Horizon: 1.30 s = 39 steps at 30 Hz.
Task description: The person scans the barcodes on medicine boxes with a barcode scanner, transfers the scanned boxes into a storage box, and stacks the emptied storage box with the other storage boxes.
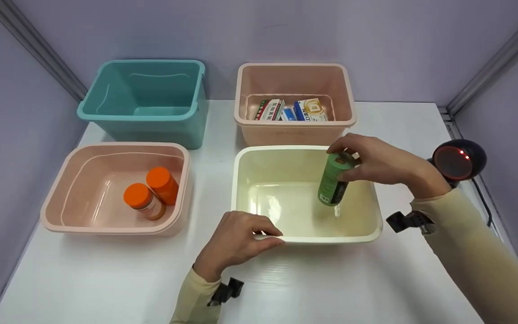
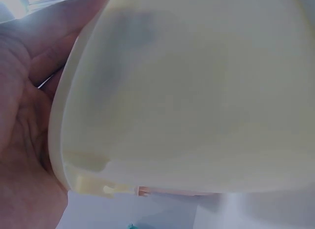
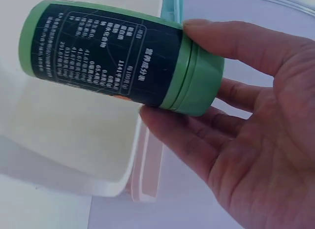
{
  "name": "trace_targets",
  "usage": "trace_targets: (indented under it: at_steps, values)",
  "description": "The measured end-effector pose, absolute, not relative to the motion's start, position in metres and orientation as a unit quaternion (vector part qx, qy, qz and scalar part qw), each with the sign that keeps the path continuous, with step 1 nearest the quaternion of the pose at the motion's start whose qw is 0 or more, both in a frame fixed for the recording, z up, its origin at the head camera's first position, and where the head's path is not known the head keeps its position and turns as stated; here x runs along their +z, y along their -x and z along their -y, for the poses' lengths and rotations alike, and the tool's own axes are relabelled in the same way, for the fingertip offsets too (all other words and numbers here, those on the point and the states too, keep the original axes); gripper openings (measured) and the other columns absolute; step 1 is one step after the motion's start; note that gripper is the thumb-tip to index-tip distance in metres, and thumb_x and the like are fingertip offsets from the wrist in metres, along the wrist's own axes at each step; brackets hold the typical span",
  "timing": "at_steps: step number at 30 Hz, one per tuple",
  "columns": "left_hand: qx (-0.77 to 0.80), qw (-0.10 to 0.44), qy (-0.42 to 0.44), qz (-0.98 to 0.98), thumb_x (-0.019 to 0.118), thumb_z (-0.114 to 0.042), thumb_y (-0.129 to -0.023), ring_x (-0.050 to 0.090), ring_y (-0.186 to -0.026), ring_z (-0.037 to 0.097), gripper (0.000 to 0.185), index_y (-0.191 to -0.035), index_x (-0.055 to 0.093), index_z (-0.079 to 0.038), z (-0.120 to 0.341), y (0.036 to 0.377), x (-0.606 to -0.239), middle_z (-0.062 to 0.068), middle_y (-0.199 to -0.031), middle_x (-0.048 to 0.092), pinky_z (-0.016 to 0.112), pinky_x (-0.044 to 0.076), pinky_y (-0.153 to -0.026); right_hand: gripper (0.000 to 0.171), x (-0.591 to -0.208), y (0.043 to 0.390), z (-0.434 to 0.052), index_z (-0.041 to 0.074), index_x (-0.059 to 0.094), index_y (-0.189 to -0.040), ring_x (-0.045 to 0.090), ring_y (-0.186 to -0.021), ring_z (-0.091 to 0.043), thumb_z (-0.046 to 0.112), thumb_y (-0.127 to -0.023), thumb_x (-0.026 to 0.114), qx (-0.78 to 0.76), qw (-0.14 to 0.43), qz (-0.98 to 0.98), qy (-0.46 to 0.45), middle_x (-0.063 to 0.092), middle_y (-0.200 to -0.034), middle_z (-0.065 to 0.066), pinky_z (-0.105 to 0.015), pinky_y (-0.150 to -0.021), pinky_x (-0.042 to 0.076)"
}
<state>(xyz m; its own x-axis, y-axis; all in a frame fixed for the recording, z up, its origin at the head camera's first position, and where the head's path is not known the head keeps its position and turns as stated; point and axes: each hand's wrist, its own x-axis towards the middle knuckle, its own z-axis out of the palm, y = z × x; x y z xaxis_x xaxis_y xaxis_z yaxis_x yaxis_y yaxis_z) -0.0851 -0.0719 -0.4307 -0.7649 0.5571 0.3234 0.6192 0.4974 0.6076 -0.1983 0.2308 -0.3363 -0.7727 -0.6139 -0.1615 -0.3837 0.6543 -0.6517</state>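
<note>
My right hand (image 1: pixel 367 159) holds a green bottle (image 1: pixel 334 180) by its cap end, just above the floor of the cream tub (image 1: pixel 241 180). In the right wrist view the green bottle (image 3: pixel 113 59) shows a dark label with white print, and my fingers (image 3: pixel 197 135) curl round its green cap. My left hand (image 1: pixel 241 238) grips the cream tub's near rim, fingers curled over the edge. The left wrist view is filled by the cream tub's outer wall (image 2: pixel 197 91) with my palm (image 2: pixel 24 130) against it.
A pink tub (image 1: pixel 54 198) at the left holds two orange-capped bottles (image 1: pixel 151 193). A teal tub (image 1: pixel 146 101) stands behind it. A pink tub (image 1: pixel 295 128) at the back holds several small boxes (image 1: pixel 290 110). A barcode scanner (image 1: pixel 459 159) stands at the right.
</note>
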Motion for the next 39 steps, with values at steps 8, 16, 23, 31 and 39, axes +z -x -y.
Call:
trace_targets:
  at_steps: [8, 16, 23, 31, 39]
  values:
    - [-0.368, 0.037, 0.336, 0.866, 0.077, -0.034, -0.084, 0.057, -0.07, -0.008, 0.01, -0.087, 0.081, -0.024, 0.072, 0.085, -0.43, -0.021, -0.083, 0.068, 0.02, 0.042, -0.061, 0.046, -0.321, 0.189, -0.245, 0.004, 0.058, -0.131, 0.055, -0.107, -0.023, 0.008, -0.088, 0.073, -0.368, 0.129, -0.871, 0.298, 0.058, -0.12, -0.007, -0.033, -0.088, 0.048]
    - [-0.366, 0.044, 0.343, 0.864, 0.077, -0.035, -0.085, 0.057, -0.07, -0.009, 0.012, -0.087, 0.081, -0.024, 0.072, 0.086, -0.431, -0.021, -0.082, 0.069, 0.019, 0.042, -0.061, 0.048, -0.314, 0.187, -0.257, 0.006, 0.061, -0.131, 0.054, -0.102, -0.013, 0.011, -0.086, 0.077, -0.364, 0.047, -0.872, 0.324, 0.058, -0.116, 0.001, -0.021, -0.086, 0.045]
    - [-0.371, 0.05, 0.346, 0.86, 0.078, -0.033, -0.084, 0.058, -0.069, -0.007, 0.01, -0.086, 0.081, -0.024, 0.072, 0.085, -0.431, -0.02, -0.082, 0.069, 0.02, 0.042, -0.06, 0.051, -0.305, 0.184, -0.266, 0.014, 0.062, -0.133, 0.054, -0.099, -0.009, 0.008, -0.085, 0.077, -0.332, 0.008, -0.879, 0.343, 0.059, -0.122, 0.003, -0.022, -0.083, 0.042]
    - [-0.368, 0.05, 0.341, 0.864, 0.078, -0.034, -0.084, 0.057, -0.07, -0.009, 0.01, -0.086, 0.081, -0.025, 0.071, 0.085, -0.43, -0.022, -0.082, 0.069, 0.019, 0.042, -0.06, 0.051, -0.296, 0.182, -0.276, 0.018, 0.064, -0.13, 0.055, -0.101, -0.008, 0.0, -0.084, 0.075, -0.317, 0.003, -0.878, 0.358, 0.058, -0.125, 0.006, -0.022, -0.083, 0.043]
    - [-0.371, 0.051, 0.34, 0.862, 0.078, -0.034, -0.084, 0.058, -0.07, -0.008, 0.011, -0.086, 0.08, -0.025, 0.071, 0.085, -0.432, -0.021, -0.082, 0.069, 0.02, 0.042, -0.061, 0.049, -0.293, 0.181, -0.285, 0.017, 0.066, -0.127, 0.055, -0.105, -0.013, -0.005, -0.083, 0.074, -0.366, 0.023, -0.872, 0.323, 0.06, -0.125, 0.0, -0.02, -0.084, 0.042]
